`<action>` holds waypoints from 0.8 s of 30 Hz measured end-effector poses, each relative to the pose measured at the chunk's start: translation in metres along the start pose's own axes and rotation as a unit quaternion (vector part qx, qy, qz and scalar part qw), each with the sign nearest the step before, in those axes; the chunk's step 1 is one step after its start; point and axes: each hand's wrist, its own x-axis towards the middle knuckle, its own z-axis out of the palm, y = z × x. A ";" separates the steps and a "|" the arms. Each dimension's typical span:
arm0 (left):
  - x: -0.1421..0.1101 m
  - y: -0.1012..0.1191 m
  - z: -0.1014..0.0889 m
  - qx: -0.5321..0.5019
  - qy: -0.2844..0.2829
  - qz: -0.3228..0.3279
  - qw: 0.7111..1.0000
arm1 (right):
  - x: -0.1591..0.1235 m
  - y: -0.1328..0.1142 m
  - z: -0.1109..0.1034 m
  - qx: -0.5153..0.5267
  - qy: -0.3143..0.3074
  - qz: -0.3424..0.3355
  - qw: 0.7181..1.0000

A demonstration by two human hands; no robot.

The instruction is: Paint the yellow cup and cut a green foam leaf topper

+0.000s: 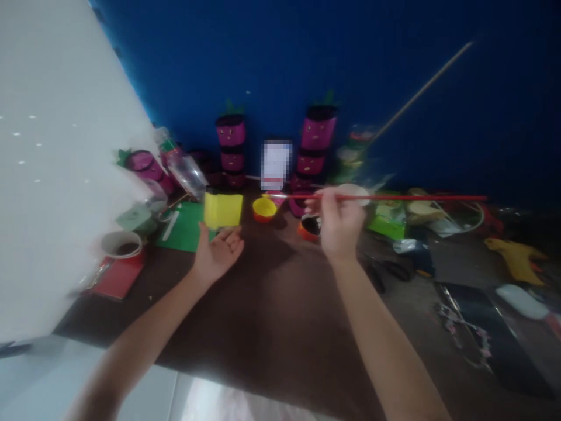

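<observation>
Right hand's (344, 227) fingers clamp a red brush (394, 197); left hand's (218, 252) grip is unclear.

The right hand (342, 228) grips a long red brush (425, 198) level across the bench (280, 310), its tip over a cup with a yellow inside (265, 218). The left hand (217, 255) lies palm up, fingers curled, just below a yellow piece with a dark top edge (223, 211) — blur hides whether they touch. A green sheet (186, 235) lies nearby. Behind stand two purple figures (316, 135) with green tops — a blue wall (272, 52) beyond them.
</observation>
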 end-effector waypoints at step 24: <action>-0.004 -0.016 0.000 0.058 -0.013 -0.016 0.998 | -0.032 -0.031 0.015 0.010 -0.186 -0.026 0.982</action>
